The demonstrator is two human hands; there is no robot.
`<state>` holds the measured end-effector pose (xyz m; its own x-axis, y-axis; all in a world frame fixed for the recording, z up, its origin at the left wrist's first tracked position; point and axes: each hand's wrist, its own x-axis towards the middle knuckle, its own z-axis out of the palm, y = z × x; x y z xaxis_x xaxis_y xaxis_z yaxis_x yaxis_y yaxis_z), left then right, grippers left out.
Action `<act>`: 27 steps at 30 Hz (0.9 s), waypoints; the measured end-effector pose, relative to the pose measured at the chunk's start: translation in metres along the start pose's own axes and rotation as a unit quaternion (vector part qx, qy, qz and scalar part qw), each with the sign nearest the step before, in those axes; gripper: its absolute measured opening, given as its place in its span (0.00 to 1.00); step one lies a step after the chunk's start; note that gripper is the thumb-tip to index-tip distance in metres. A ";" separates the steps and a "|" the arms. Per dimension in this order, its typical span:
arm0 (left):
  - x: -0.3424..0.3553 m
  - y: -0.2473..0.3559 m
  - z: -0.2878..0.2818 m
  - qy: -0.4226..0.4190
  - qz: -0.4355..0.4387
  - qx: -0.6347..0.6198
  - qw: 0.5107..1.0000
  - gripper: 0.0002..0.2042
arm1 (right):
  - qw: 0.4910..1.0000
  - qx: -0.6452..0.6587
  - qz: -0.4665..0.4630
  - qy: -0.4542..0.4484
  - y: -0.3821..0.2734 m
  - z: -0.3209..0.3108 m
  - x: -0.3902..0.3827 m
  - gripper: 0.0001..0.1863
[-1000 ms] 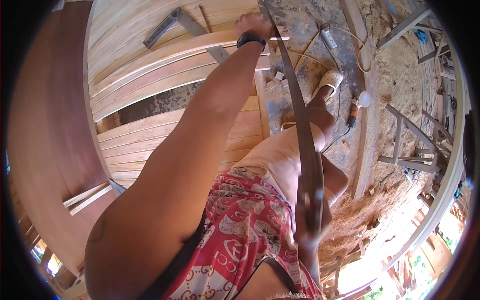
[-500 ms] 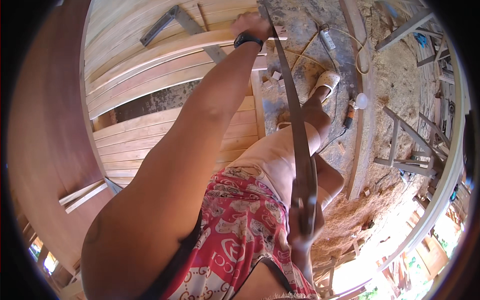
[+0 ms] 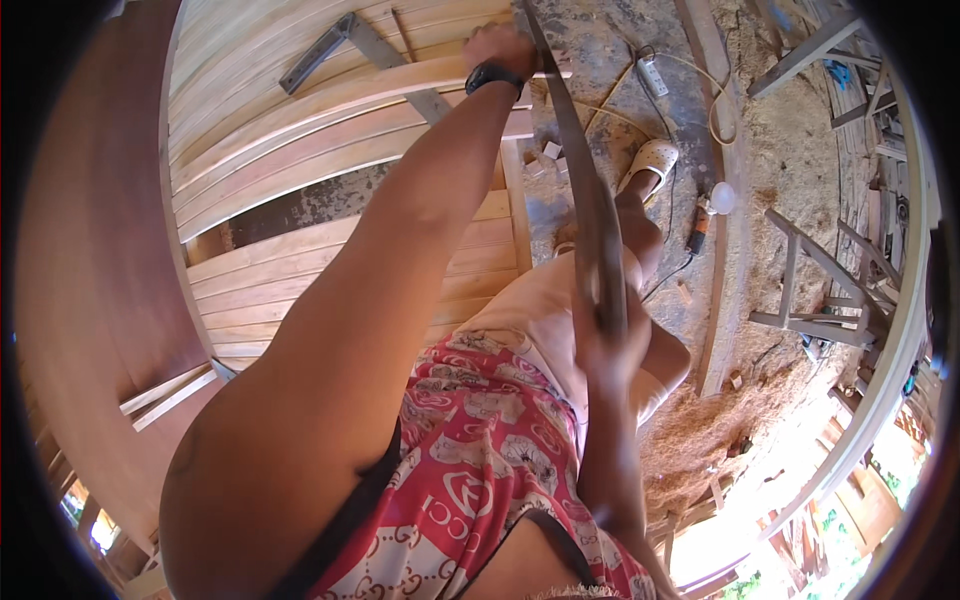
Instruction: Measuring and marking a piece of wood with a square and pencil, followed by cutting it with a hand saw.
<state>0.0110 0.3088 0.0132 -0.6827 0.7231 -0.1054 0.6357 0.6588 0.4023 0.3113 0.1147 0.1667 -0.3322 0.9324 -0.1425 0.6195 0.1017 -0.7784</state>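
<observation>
My right hand (image 3: pixel 603 350) is closed round the handle of a handsaw (image 3: pixel 575 140), slightly blurred by motion. The long blade runs away from me to the top of the view, beside the projecting end of a pale wooden board (image 3: pixel 300 120). At that end my left hand (image 3: pixel 500 48), with a dark watch on its wrist, presses down with curled fingers on the board. Its fingertips are partly hidden. Under the board's far part lies a metal carpenter's square (image 3: pixel 385 60).
Slatted wooden panelling (image 3: pixel 260 295) lies to the left, next to a large brown panel (image 3: pixel 110 200). On the floor are wood offcuts (image 3: pixel 552 150), a power strip (image 3: pixel 652 75) with cords, an orange-and-black power tool (image 3: pixel 700 230) and sawdust. A wooden trestle (image 3: pixel 810 280) stands at right.
My right hand has pushed the saw forward, away from my body. The left hand stays in place on the board.
</observation>
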 end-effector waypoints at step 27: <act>0.006 -0.008 0.011 0.017 0.036 0.014 0.999 0.17 | 0.997 -0.069 -0.011 0.013 -0.008 0.007 0.001 0.21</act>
<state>0.0058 0.3102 -0.0004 -0.6467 0.7614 -0.0457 0.6931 0.6116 0.3814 0.3009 0.1126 0.1687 -0.3293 0.9379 -0.1091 0.7054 0.1676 -0.6887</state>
